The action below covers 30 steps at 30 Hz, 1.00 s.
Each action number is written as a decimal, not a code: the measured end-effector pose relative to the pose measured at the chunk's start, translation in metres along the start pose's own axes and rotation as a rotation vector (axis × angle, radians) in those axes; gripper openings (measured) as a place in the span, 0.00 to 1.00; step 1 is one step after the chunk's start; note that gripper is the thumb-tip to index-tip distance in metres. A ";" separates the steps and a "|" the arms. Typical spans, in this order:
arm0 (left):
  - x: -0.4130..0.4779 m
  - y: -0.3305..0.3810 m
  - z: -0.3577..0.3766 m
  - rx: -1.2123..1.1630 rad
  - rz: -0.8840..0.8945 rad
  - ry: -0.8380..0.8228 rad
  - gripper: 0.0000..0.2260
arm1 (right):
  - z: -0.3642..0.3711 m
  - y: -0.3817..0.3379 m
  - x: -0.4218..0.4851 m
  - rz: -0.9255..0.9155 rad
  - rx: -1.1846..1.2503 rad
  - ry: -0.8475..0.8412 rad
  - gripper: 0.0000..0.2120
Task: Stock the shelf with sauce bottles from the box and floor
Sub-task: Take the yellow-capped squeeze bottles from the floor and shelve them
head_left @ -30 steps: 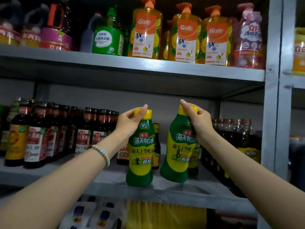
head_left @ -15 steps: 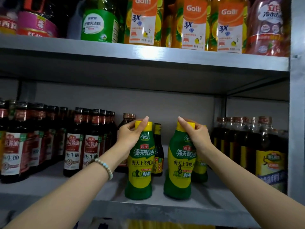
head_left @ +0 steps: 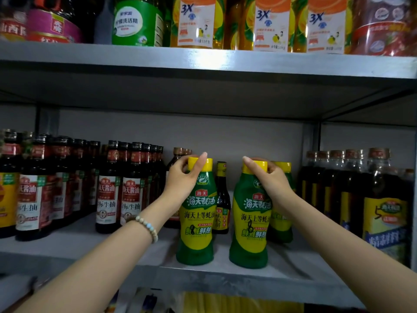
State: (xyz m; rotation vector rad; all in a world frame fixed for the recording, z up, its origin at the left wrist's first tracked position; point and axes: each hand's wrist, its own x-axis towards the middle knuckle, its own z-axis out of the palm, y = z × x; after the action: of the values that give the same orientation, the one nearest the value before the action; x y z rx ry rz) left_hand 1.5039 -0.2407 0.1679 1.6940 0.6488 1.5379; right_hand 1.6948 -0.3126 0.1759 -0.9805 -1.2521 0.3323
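Two green-and-yellow sauce bottles with yellow caps stand upright near the front edge of the grey metal shelf. My left hand grips the neck and cap of the left bottle. The cap and neck of the right bottle are gripped by my right hand. A third bottle of the same kind stands just behind the right one, partly hidden by my right wrist.
Rows of dark soy sauce bottles fill the shelf's left side, and taller dark bottles crowd the right. A small dark bottle stands between the two green ones. The upper shelf holds orange detergent bottles.
Both bottles came down from tilted and lifted to standing upright on the shelf. The camera has moved closer to the shelf.
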 end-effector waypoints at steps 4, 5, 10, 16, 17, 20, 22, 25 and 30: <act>-0.011 -0.001 0.001 0.216 0.311 0.152 0.26 | -0.003 0.003 -0.002 0.000 -0.012 -0.049 0.17; -0.017 -0.001 0.002 0.246 0.401 0.190 0.24 | -0.003 0.003 -0.002 -0.001 -0.015 -0.062 0.17; -0.044 -0.001 0.015 0.407 0.647 0.162 0.21 | -0.012 -0.001 -0.004 0.049 -0.053 -0.155 0.24; -0.064 -0.006 0.029 0.446 0.575 -0.156 0.26 | -0.040 0.015 -0.019 0.165 -0.065 -0.278 0.28; -0.066 -0.010 0.034 0.458 0.479 -0.213 0.30 | -0.043 0.019 -0.023 0.186 -0.066 -0.307 0.25; -0.063 -0.024 0.048 0.600 0.360 -0.336 0.44 | -0.048 0.032 -0.035 0.211 -0.089 -0.321 0.24; -0.059 -0.030 0.055 0.608 0.312 -0.422 0.50 | -0.049 0.037 -0.040 0.189 -0.072 -0.283 0.25; -0.055 -0.039 0.063 0.545 0.304 -0.472 0.53 | -0.052 0.040 -0.042 0.140 -0.080 -0.240 0.26; -0.049 -0.043 0.087 0.404 0.314 -0.493 0.52 | -0.077 0.043 -0.041 0.102 -0.093 -0.199 0.30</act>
State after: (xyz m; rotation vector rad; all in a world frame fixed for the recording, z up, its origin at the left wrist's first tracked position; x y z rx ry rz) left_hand 1.5870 -0.2701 0.1037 2.4687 0.4638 1.1551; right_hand 1.7632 -0.3501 0.1177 -1.1136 -1.4105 0.4638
